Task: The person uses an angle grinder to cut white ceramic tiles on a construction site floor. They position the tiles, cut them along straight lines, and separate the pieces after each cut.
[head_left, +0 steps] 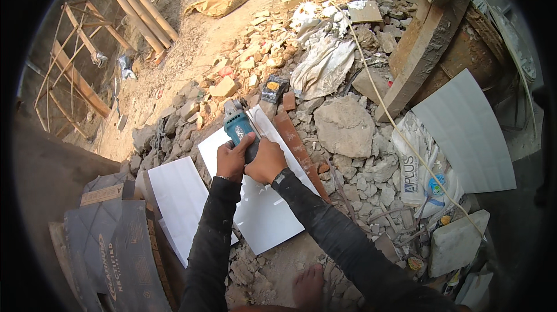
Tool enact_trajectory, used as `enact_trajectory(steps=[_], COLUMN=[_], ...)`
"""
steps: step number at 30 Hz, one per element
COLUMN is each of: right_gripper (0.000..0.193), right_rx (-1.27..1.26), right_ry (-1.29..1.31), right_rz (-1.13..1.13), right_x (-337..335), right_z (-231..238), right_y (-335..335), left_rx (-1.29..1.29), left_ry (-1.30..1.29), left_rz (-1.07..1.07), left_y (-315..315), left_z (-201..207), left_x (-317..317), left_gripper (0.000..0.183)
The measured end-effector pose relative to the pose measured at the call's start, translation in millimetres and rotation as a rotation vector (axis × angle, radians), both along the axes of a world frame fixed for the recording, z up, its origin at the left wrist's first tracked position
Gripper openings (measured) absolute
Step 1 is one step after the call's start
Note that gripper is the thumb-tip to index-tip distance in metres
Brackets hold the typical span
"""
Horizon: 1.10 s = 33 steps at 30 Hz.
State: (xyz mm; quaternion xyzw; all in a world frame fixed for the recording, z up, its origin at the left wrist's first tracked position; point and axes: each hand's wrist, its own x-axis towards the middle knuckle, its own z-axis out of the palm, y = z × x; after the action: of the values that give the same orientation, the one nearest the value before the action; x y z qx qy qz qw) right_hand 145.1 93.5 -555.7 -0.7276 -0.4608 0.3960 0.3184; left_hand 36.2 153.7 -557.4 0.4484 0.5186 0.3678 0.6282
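Note:
A teal and black angle grinder (237,125) lies over the far part of a white tile (270,219), its metal head pointing away from me. My left hand (230,161) is closed on the left side of its body. My right hand (267,160) wraps the dark rear of the body from the right, and its fingers are partly hidden. I cannot make out the disc clearly. Along the tile's right edge runs a reddish-brown strip (297,148). Another white tile piece (177,193) rests to the left, beside my left forearm.
Broken rubble surrounds the tiles, with a large grey chunk (343,126) on the right. Dark cardboard boxes (110,242) stand at the near left. A pale sheet (470,132), a white sack (413,161) and a thin cord (371,77) are at the right. My bare foot (308,286) shows below.

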Motion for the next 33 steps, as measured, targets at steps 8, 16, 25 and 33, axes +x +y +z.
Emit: enact_trajectory(steps=[8, 16, 25, 33], right_gripper=[0.061, 0.061, 0.061, 0.058], right_rx=[-0.001, 0.001, -0.029, -0.046], right_ry=[0.005, -0.002, -0.016, -0.05], right_rz=[-0.035, -0.037, -0.034, -0.016], right_x=[-8, -12, -13, -12], right_z=[-13, -17, -18, -13], right_y=[15, 21, 25, 26], left_rx=[-0.038, -0.063, -0.084, -0.082], left_ry=[0.012, 0.0, -0.011, 0.016], left_rz=[-0.085, -0.102, -0.095, -0.095], left_y=[20, 28, 32, 33], left_z=[-14, -17, -19, -21], left_x=[-12, -15, -15, -16], left_gripper=[0.04, 0.041, 0.041, 0.039])
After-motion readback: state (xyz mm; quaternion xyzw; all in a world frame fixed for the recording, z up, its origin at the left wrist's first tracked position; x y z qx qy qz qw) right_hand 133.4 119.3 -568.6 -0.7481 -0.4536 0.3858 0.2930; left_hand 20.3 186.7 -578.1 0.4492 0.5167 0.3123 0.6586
